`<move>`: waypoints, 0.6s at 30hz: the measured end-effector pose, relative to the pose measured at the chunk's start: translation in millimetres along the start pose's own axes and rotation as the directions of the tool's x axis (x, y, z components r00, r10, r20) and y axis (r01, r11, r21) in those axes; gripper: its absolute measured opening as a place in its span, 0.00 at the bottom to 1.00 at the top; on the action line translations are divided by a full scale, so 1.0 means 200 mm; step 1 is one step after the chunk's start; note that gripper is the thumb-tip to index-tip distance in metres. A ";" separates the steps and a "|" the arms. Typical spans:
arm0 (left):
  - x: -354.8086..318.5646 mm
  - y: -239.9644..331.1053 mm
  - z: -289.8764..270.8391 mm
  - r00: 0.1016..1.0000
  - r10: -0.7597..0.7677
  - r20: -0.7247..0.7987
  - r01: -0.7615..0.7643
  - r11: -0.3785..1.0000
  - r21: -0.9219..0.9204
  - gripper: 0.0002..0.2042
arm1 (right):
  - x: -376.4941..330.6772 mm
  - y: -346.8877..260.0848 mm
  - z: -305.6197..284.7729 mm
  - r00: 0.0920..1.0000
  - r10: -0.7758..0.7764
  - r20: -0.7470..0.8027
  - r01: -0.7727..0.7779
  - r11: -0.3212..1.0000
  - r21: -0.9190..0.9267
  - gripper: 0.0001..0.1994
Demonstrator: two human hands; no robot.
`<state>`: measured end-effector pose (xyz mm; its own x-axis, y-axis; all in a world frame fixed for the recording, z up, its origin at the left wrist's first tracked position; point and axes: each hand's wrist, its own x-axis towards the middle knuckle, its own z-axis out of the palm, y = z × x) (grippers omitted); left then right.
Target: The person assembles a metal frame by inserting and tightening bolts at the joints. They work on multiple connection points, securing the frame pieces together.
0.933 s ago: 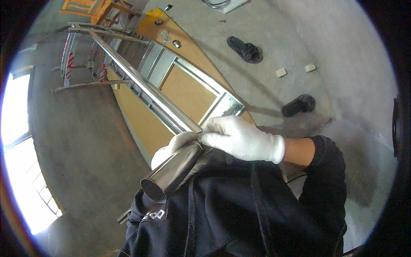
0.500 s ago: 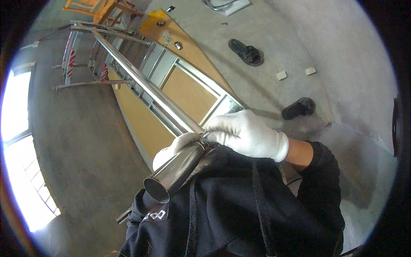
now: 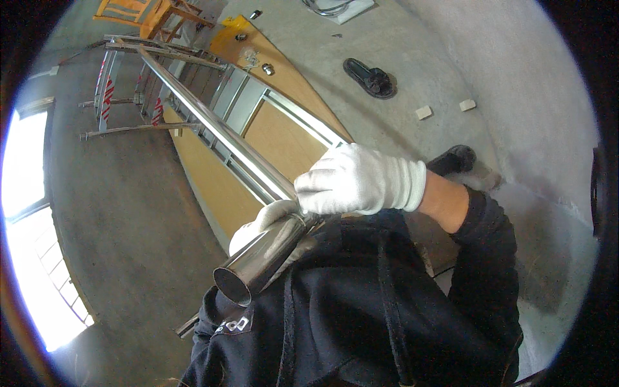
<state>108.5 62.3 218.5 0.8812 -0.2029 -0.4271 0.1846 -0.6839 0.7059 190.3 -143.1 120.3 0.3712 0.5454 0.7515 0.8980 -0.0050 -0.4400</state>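
Note:
A long shiny steel tube (image 3: 213,132) runs from the far left toward me, its open end (image 3: 233,287) just in front of my dark jacket. In a white glove, my right hand (image 3: 358,179) is closed over the top of the tube. My left hand (image 3: 256,222), also gloved in white, cups the tube from below and is mostly hidden under it. The tube lies above a metal frame (image 3: 271,103) set on an orange-brown wooden board (image 3: 213,187).
The floor is bare concrete. Two black sandals lie at the right, one far (image 3: 371,77), one near my wrist (image 3: 454,158). Two small pale blocks (image 3: 423,112) sit between them. Steel railing parts with red-white tape (image 3: 106,97) and an orange wooden chair (image 3: 151,11) stand far left.
The tube and both hands have come a little closer to me and higher in view. The grip looks the same.

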 end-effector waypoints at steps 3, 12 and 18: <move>0.01 -0.04 -0.01 1.000 0.024 0.020 -0.023 0.999 -0.031 0.23 | 0.04 0.01 -0.04 0.995 -0.056 0.083 0.060 0.997 -0.052 0.09; -0.02 -0.33 0.11 0.964 0.136 -0.227 -0.227 0.865 -0.447 0.16 | 0.11 -0.01 -0.12 0.946 0.007 0.324 -0.011 1.000 0.009 0.07; -0.01 -0.06 -0.03 0.997 -0.014 0.081 0.024 0.993 -0.118 0.33 | 0.07 -0.10 -0.02 0.660 0.508 0.554 -0.751 0.459 0.474 0.11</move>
<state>107.5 74.9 214.6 0.8401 -0.2498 -0.4815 0.2554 -0.6009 0.7574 178.9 -139.5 141.5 0.5702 0.8215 0.0002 0.0212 -0.0145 -0.9997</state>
